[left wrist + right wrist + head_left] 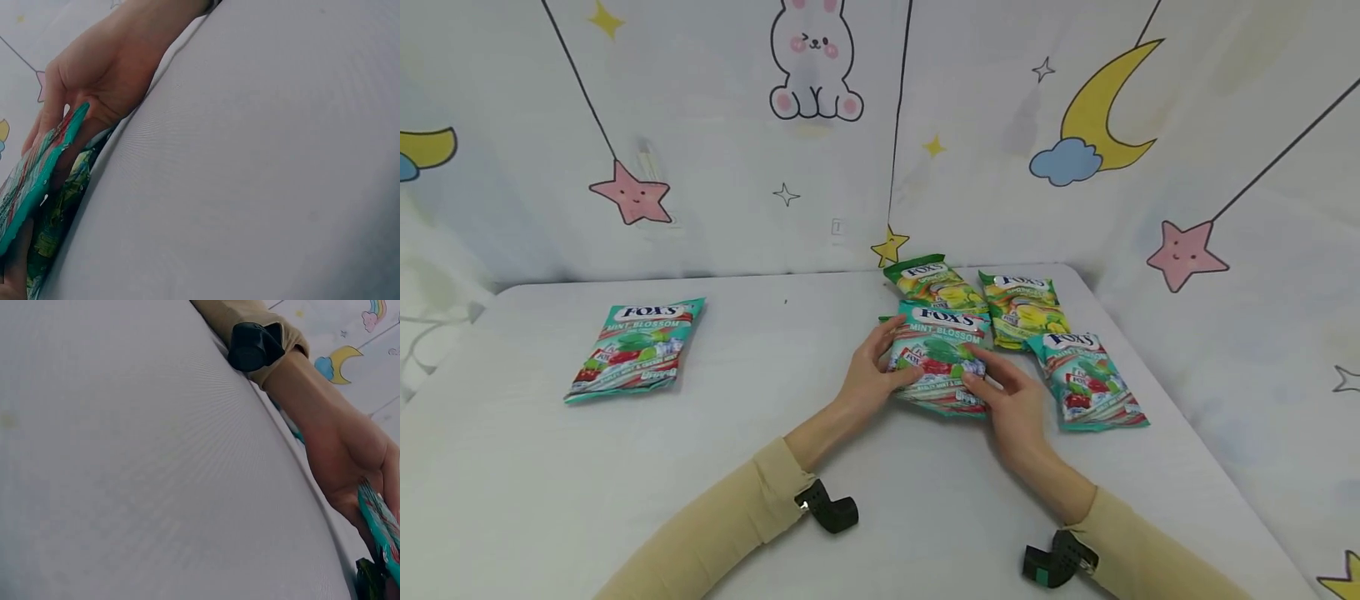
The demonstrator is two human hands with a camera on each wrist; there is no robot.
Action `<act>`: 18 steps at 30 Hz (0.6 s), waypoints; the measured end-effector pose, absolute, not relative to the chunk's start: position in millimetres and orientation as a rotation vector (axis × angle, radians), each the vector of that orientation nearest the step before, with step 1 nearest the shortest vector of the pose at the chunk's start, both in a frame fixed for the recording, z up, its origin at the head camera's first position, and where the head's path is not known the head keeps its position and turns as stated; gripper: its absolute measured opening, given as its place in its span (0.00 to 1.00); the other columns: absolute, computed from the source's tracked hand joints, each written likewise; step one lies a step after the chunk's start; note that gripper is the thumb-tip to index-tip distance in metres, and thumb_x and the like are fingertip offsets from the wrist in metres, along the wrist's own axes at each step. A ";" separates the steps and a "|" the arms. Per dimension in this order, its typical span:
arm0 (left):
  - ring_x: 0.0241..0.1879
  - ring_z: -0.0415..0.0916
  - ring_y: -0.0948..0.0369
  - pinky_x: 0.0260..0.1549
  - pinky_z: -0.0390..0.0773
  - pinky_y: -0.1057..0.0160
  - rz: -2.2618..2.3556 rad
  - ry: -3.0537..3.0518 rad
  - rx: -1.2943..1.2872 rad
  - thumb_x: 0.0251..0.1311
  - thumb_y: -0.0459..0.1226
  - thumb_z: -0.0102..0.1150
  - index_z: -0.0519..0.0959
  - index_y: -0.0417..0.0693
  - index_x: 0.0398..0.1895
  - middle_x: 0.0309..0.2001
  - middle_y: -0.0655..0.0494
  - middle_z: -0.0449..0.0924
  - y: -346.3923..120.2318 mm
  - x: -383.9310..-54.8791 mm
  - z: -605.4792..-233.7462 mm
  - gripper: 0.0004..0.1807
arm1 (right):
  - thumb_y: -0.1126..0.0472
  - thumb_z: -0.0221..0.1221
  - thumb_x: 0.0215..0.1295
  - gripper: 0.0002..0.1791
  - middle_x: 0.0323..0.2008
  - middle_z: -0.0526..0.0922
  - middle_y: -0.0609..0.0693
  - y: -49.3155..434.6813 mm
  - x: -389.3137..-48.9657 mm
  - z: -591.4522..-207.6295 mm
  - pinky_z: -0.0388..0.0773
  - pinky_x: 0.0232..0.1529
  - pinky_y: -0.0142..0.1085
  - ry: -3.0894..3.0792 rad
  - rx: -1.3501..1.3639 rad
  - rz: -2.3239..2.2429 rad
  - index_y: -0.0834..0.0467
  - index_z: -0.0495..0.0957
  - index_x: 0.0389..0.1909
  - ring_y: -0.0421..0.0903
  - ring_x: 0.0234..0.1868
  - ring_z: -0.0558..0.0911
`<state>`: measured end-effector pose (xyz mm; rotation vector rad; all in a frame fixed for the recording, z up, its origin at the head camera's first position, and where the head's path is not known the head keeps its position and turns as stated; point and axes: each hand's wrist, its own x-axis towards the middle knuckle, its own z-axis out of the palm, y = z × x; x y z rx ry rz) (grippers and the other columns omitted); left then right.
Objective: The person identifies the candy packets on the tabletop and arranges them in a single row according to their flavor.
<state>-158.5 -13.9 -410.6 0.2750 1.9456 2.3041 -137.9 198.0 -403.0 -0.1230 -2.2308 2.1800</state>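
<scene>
Both hands hold a teal Fox's Mint Blossom candy bag (942,358) near the right side of the table. The left hand (872,372) grips its left edge, thumb on the front. On the opposite edge, the right hand (1017,404) pinches the bag, also with its thumb on the front. In the left wrist view the teal bag (31,181) is tilted above a green-yellow bag (55,225), which the head view mostly hides. The right wrist view catches only a corner of the teal bag (379,522).
Behind the held bag lie two green-yellow Fox's bags, one (936,282) at the back and another (1024,308) to its right. A second Mint Blossom bag (1093,383) lies right of the right hand; a third (636,348) lies far left on the white table (625,483).
</scene>
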 end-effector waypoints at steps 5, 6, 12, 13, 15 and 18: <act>0.66 0.70 0.48 0.59 0.76 0.54 2.305 2.001 0.195 0.61 0.29 0.65 0.62 0.54 0.75 0.72 0.47 0.64 -22.2 -158.5 -413.0 0.39 | 0.63 0.67 0.63 0.25 0.60 0.81 0.46 185.7 -143.3 -402.7 0.78 0.50 0.26 -2.230 -0.170 2.201 0.53 0.79 0.62 0.41 0.60 0.75; 0.67 0.69 0.49 0.60 0.76 0.54 2.301 2.013 0.179 0.60 0.29 0.66 0.63 0.54 0.74 0.72 0.48 0.65 -24.8 -158.6 -413.8 0.39 | 0.63 0.67 0.63 0.24 0.60 0.80 0.46 182.7 -144.3 -402.5 0.77 0.51 0.26 -2.230 -0.172 2.205 0.53 0.80 0.62 0.40 0.61 0.75; 0.65 0.72 0.50 0.58 0.77 0.57 2.284 2.046 0.098 0.60 0.30 0.66 0.64 0.55 0.73 0.72 0.50 0.65 -42.9 -158.1 -417.1 0.38 | 0.65 0.67 0.63 0.23 0.62 0.79 0.47 163.7 -150.0 -399.0 0.75 0.54 0.25 -2.268 -0.151 2.195 0.53 0.81 0.60 0.39 0.65 0.71; 0.63 0.73 0.50 0.56 0.78 0.59 2.278 2.048 0.084 0.60 0.31 0.66 0.64 0.55 0.74 0.72 0.49 0.65 -46.2 -157.7 -417.6 0.38 | 0.65 0.67 0.63 0.23 0.62 0.79 0.46 160.7 -150.9 -398.3 0.75 0.53 0.25 -2.285 -0.148 2.186 0.52 0.81 0.60 0.39 0.64 0.72; 0.62 0.74 0.49 0.53 0.79 0.62 2.270 2.054 0.060 0.60 0.31 0.65 0.64 0.55 0.74 0.72 0.48 0.65 -53.1 -156.7 -418.7 0.38 | 0.64 0.67 0.63 0.22 0.61 0.79 0.45 154.7 -152.4 -397.1 0.74 0.53 0.25 -2.329 -0.136 2.161 0.50 0.82 0.59 0.39 0.64 0.72; 0.59 0.76 0.48 0.49 0.79 0.65 2.252 2.078 0.020 0.61 0.31 0.65 0.63 0.54 0.74 0.72 0.46 0.65 -63.9 -153.2 -418.2 0.38 | 0.63 0.66 0.64 0.21 0.61 0.79 0.44 145.8 -154.7 -396.3 0.73 0.54 0.26 -2.386 -0.083 2.136 0.49 0.82 0.58 0.40 0.63 0.72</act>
